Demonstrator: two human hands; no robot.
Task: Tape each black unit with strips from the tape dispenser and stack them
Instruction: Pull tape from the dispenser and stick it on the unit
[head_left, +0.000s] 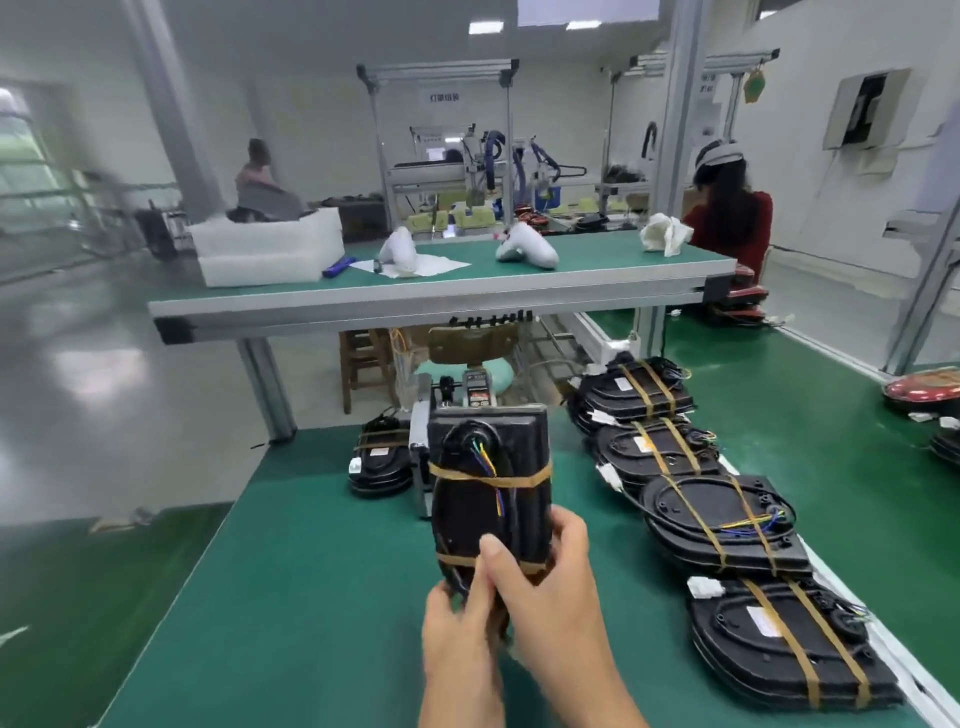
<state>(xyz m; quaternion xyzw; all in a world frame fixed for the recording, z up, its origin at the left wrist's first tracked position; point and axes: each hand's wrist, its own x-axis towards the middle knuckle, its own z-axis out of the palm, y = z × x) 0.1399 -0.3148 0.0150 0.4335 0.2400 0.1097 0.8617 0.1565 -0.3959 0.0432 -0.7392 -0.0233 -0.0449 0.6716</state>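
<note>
Our left hand (460, 631) and right hand (545, 587) grip the near end of a black unit (491, 483), held over the green bench (291, 597), two tape bands around it. Taped stacks (722, 519) run toward two o'clock; the tape dispenser (470, 395) sits at twelve.

A factory hall with white walls (291, 93) and a glossy grey floor (98, 374). A green-topped bench (597, 270) on aluminium legs stands mid-room; beneath it, a wooden stool (363, 364). Behind the bench rises an aluminium frame (439, 73) with a machine (483, 166) inside it. Left of the bench, a grey pillar (171, 109); farther left, a bright window (21, 156). Ceiling lights (485, 27) glow above the frame.
</note>
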